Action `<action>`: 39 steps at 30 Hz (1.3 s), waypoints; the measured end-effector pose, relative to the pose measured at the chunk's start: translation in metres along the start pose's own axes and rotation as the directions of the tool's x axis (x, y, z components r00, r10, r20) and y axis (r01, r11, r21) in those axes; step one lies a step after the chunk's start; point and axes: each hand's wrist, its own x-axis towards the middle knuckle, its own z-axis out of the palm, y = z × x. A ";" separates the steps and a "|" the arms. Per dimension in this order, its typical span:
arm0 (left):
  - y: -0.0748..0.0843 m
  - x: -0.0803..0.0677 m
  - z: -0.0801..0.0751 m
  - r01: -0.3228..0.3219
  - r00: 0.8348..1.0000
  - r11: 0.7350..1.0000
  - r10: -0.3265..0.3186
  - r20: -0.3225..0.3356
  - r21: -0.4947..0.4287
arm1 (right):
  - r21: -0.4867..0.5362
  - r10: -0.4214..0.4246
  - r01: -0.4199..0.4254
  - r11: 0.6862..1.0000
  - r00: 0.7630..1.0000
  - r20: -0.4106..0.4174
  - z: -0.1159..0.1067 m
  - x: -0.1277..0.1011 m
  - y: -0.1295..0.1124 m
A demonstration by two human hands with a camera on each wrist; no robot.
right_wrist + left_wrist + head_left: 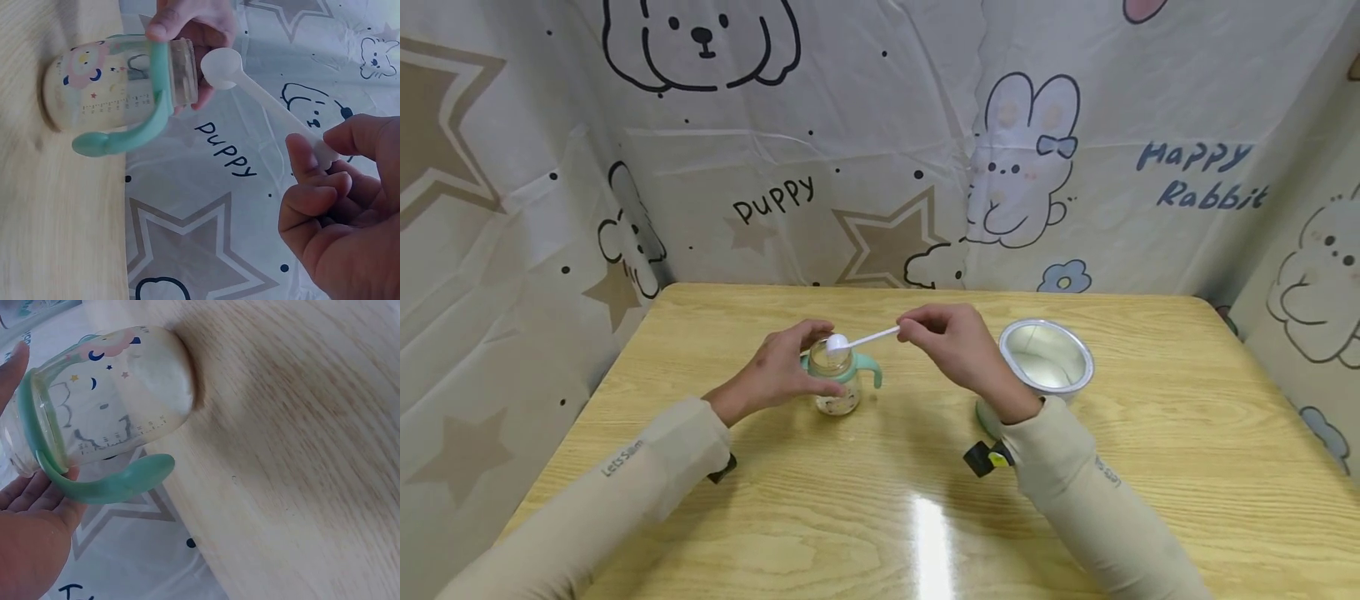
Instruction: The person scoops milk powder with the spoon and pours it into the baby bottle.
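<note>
A clear baby bottle [838, 403] with green handles stands upright on the table, with pale contents at its bottom and cartoon prints on its side. My left hand [781, 367] holds it around the neck, thumb at the near side. A white measuring scoop [275, 106] is pinched by its handle end between the thumb and fingers of my right hand [953, 343]. The scoop's bowl sits over the open mouth of the bottle in the head view; the right wrist view shows it just beyond the rim, tipped toward the opening.
An open metal tin [1036, 337] with a shiny rim stands right of my right wrist, which partly hides it. A pale green thing [987, 419] shows beneath that wrist. The wooden table [820, 508] meets a printed cloth [880, 108] at the back and sides.
</note>
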 end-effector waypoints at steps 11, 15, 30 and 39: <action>0.011 0.001 -0.008 -0.069 0.998 0.996 0.068 -0.017 -0.049 | 0.019 0.009 -0.008 1.000 0.999 -0.046 -0.020 -0.007 -0.001; 0.019 0.003 -0.007 -0.068 0.998 0.995 0.067 -0.016 -0.069 | 0.019 0.039 -0.038 0.999 0.998 -0.057 -0.028 -0.011 -0.003; 0.048 0.013 0.000 -0.114 0.993 0.987 0.112 -0.025 -0.111 | -0.038 0.042 -0.049 0.998 0.985 -0.169 -0.078 -0.030 -0.010; 0.059 0.020 0.010 -0.124 0.992 0.982 0.126 0.003 -0.144 | -0.026 0.059 -0.066 0.997 0.971 -0.232 -0.106 -0.046 -0.002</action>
